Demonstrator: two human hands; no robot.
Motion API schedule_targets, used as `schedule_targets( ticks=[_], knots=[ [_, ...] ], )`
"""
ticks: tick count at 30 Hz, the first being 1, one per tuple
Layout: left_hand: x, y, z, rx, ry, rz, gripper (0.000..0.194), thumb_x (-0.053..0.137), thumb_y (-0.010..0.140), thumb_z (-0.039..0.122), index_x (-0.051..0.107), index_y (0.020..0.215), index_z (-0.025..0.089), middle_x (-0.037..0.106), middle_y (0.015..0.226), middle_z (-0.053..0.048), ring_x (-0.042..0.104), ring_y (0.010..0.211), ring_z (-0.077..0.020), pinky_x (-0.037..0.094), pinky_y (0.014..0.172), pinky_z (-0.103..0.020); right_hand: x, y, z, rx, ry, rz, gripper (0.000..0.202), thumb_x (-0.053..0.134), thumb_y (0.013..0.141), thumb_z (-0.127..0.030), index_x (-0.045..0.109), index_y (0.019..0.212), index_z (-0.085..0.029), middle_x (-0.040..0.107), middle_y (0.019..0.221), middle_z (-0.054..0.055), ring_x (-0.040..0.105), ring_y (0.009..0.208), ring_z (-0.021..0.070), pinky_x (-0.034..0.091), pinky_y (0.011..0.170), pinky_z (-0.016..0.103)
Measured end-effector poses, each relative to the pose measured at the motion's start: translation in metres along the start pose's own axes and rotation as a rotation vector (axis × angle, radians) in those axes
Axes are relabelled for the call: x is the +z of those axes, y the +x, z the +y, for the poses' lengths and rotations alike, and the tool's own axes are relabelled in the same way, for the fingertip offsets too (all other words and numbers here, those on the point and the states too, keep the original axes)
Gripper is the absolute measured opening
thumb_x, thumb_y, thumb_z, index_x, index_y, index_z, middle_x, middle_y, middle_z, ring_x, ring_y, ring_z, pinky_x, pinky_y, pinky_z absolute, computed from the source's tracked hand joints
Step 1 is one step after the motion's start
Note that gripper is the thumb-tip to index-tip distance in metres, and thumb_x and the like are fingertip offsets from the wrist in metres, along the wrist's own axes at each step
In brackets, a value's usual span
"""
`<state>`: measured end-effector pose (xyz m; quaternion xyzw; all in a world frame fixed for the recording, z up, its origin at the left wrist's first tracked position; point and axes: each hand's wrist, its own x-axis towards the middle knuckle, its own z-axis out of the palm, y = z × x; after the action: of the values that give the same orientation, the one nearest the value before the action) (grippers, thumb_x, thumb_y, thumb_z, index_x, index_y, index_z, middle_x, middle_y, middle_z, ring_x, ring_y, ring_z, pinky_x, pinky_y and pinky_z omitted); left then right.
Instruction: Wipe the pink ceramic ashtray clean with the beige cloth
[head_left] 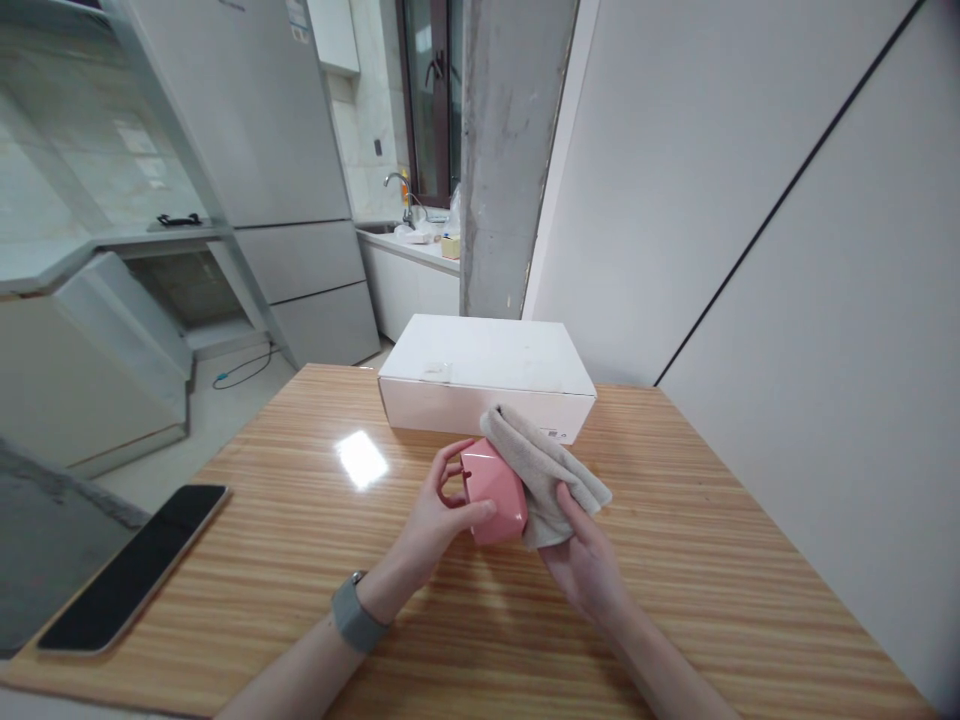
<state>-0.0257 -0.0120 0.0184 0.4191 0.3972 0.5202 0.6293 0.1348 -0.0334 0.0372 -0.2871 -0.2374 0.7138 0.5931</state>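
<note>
A glossy pink faceted container point(495, 495) with a small notch in its rim is held above the wooden table point(300, 580). My left hand point(442, 505) grips it from the left, thumb on the near face and fingers around the rim. A folded grey-beige cloth point(544, 470) lies against the container's right side. My right hand point(581, 550) is closed on this cloth, thumb on top and the other fingers beneath, mostly hidden. A grey watch band circles my left wrist.
Behind my hands a white cardboard box point(487, 355) stands on the table. A dark flat tablet-like slab point(135, 565) lies near the left edge. A white wall point(810, 400) borders the right side. Farther back are a refrigerator point(247, 130) and a sink counter point(412, 270).
</note>
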Motion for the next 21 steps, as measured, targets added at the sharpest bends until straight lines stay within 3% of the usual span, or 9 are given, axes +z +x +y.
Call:
schedule_targets(
  ticks=[4,8,12,16,21],
  knots=[
    [0.004,-0.002,0.001,-0.015,-0.044,0.054,0.076,0.086,0.055,0.028,0.051,0.122,0.028,0.055,0.117,-0.006,0.063,0.08,-0.0157,0.053,0.067,-0.027,0.0,0.001,-0.001,0.012,0.0,0.005,0.036,0.079,0.068,-0.048,0.077,0.094,-0.024,0.076,0.108,0.007,0.058,0.123,0.0302,0.041,0.107,0.046],
    [0.01,-0.004,0.005,-0.041,-0.132,0.042,0.067,0.084,0.059,0.029,0.053,0.118,0.028,0.048,0.134,-0.008,0.064,0.076,-0.0142,0.055,0.062,-0.028,-0.004,0.002,0.001,0.019,-0.012,0.033,0.037,0.079,0.067,-0.048,0.076,0.095,-0.025,0.075,0.111,0.007,0.056,0.125,0.0297,0.04,0.108,0.047],
    [0.01,-0.006,0.007,-0.065,-0.172,0.042,0.058,0.082,0.062,0.03,0.055,0.113,0.025,0.046,0.137,-0.008,0.064,0.082,-0.0164,0.055,0.059,-0.026,-0.008,0.003,0.004,0.01,-0.018,0.02,0.036,0.078,0.069,-0.047,0.075,0.098,-0.026,0.075,0.111,0.006,0.056,0.125,0.029,0.039,0.109,0.048],
    [0.006,-0.006,0.004,-0.101,-0.228,-0.029,0.052,0.078,0.07,0.035,0.055,0.115,0.024,0.052,0.131,-0.009,0.063,0.081,-0.0152,0.055,0.059,-0.025,-0.011,0.002,0.004,0.008,-0.029,-0.013,0.037,0.077,0.07,-0.047,0.075,0.1,-0.026,0.074,0.113,0.005,0.055,0.126,0.0284,0.036,0.112,0.047],
    [0.005,-0.004,-0.003,-0.195,-0.305,-0.049,0.045,0.07,0.078,0.044,0.053,0.117,0.029,0.06,0.114,-0.004,0.063,0.083,-0.0164,0.057,0.06,-0.028,-0.009,0.002,0.001,-0.002,-0.071,-0.054,0.035,0.077,0.069,-0.049,0.076,0.096,-0.026,0.074,0.114,0.005,0.053,0.128,0.0289,0.033,0.114,0.047]
  ],
)
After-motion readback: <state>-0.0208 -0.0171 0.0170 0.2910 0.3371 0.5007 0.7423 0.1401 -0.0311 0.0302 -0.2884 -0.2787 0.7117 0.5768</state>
